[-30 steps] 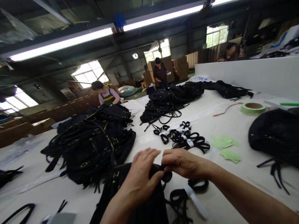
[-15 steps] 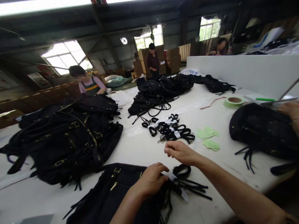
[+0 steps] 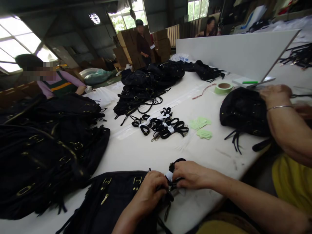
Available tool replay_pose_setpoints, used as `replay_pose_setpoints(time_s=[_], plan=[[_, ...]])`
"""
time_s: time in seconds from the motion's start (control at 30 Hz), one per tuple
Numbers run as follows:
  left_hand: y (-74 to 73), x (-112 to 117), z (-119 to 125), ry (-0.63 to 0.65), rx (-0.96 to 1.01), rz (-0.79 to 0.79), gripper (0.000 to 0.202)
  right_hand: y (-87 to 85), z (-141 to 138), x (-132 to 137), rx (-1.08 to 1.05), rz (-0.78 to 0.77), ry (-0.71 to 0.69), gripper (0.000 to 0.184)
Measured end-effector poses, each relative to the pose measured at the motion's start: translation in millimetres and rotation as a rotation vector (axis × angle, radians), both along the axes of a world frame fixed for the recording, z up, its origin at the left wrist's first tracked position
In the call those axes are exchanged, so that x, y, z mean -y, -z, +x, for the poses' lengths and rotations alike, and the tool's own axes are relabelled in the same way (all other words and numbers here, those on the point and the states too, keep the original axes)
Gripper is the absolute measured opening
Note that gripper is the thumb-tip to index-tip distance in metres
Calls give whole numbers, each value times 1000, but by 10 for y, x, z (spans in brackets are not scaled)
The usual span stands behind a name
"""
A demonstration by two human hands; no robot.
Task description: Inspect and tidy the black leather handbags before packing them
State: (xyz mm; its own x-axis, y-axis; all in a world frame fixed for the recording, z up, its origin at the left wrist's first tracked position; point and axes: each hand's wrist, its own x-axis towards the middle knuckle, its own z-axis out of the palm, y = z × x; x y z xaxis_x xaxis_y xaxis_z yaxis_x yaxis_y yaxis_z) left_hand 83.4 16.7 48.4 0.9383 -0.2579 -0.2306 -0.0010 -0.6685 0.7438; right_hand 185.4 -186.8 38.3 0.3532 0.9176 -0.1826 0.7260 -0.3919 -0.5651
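A black bag (image 3: 117, 195) with brass-coloured buckles and a zip pull lies on the white table in front of me. My left hand (image 3: 152, 188) is closed on the bag's right end, with black cord or strap ends showing under its fingers. Just beside it, my right hand (image 3: 191, 174) grips a coiled black strap (image 3: 179, 161) bound by a white band (image 3: 169, 175). Both hands are nearly touching. What lies beneath the fingers is partly hidden. Farther up the table sit several more coiled straps (image 3: 168, 125) with white bands and metal clips.
Black bags are heaped at left (image 3: 56, 146) and at the back (image 3: 148, 81). Green paper slips (image 3: 201, 126) and a tape roll (image 3: 223, 88) lie to the right. A co-worker's hand (image 3: 276, 94) rests by another black bag (image 3: 243, 112). A white panel (image 3: 231, 48) stands behind.
My right hand has come down from above the table and taken hold of the coiled strap. My left hand stays at the bag's end. The view has swung, and the co-worker at right shows more.
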Motion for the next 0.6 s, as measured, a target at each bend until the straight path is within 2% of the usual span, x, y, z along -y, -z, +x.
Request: replay_pose_setpoints(time_s=[0.07,0.2,0.27,0.37,0.4,0.5,0.6], plan=[[3,-29,-56,-31,19,-40,24,5,-14,-88,19,32,-46,10],[-9,-75,-105,-106,35,-142,22,-84,31,-187,-36,135,3,19],[-40,-96,-108,-138,41,-162,22,-120,60,-195,-165,109,-49,26],[-121,-141,-134,-204,56,-238,15,-76,59,-190,-506,102,-179,20],[-153,-161,-154,-229,54,-286,12,-43,50,-191,-646,136,-175,19],[-243,-221,-216,-247,12,-413,9,30,33,-223,-1009,264,-11,30],[-292,-244,-208,-205,-35,-383,16,-16,77,-292,-1066,268,69,32]])
